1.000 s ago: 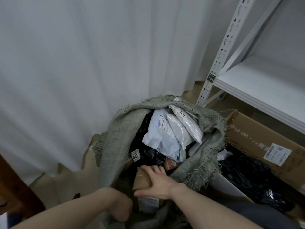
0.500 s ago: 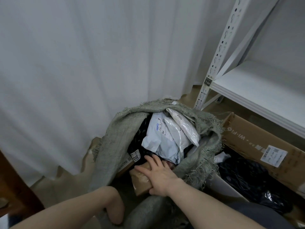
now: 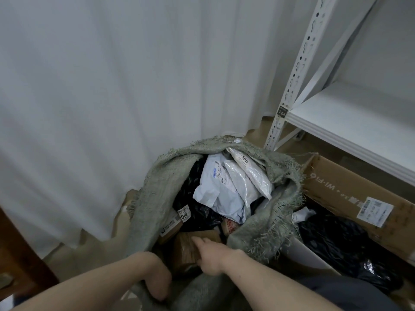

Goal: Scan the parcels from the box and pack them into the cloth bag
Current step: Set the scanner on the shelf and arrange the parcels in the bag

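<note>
A grey-green cloth bag (image 3: 157, 198) stands open on the floor, stuffed with white mailers (image 3: 224, 189), black poly parcels (image 3: 197, 212) and small brown boxes. My right hand (image 3: 211, 254) is inside the bag's mouth, gripping a brown taped parcel (image 3: 184, 250) low among the others. My left hand (image 3: 157, 281) is curled over the bag's near rim, holding the cloth. To the right sits the cardboard box (image 3: 350, 194) holding black parcels (image 3: 336, 239).
A white curtain (image 3: 112, 97) hangs behind the bag. A white metal shelf rack (image 3: 350, 117) stands at the right above the cardboard box. Brown paper (image 3: 94, 245) covers the floor, and dark wooden furniture (image 3: 13, 254) is at the left edge.
My right hand has pushed the brown parcel deeper and lower into the bag. My left hand stays on the rim. The view has shifted slightly upward.
</note>
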